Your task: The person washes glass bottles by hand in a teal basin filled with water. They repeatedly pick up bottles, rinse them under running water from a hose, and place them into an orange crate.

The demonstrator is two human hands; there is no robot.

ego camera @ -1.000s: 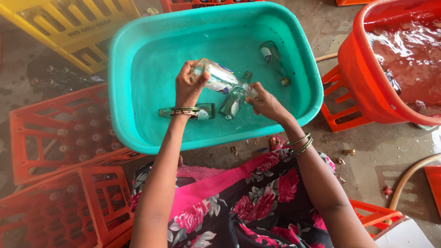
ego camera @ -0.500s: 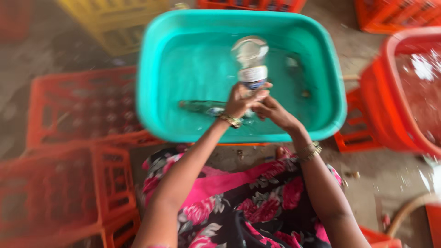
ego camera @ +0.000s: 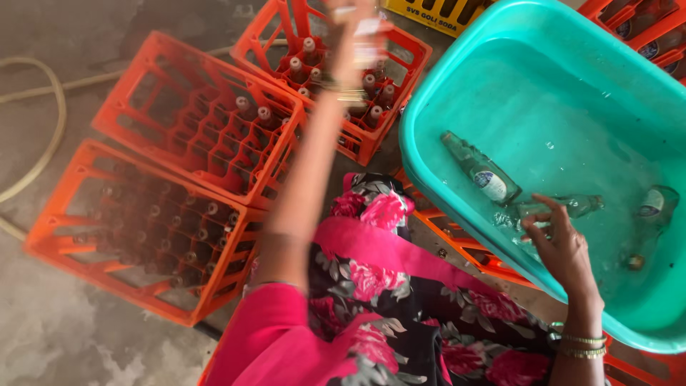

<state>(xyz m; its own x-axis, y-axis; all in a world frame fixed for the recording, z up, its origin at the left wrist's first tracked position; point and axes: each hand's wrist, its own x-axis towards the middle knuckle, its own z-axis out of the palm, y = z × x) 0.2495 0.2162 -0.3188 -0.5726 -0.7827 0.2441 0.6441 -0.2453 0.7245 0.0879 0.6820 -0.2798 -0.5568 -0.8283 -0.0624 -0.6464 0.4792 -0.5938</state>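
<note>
My left hand (ego camera: 351,39) is stretched out over an orange crate (ego camera: 400,107) at the top middle. It is blurred and shut on a clear glass bottle (ego camera: 369,30). My right hand (ego camera: 561,246) reaches into the teal tub (ego camera: 436,186) of water, fingers spread, fingertips touching a sunken glass bottle (ego camera: 572,206). Another labelled bottle (ego camera: 480,169) lies under water to the left of it, and a third bottle (ego camera: 654,204) lies to the right.
The crate under my left hand holds several capped bottles. A second orange crate (ego camera: 179,125) and a third orange crate (ego camera: 78,250) with several bottles lie to the left. A hose (ego camera: 50,143) curves over the wet floor. A yellow crate (ego camera: 443,11) stands at the top.
My left hand has swung the bottle out of the tub and left over the crate. The right hand has let go and dropped into the water. The view has turned left.
</note>
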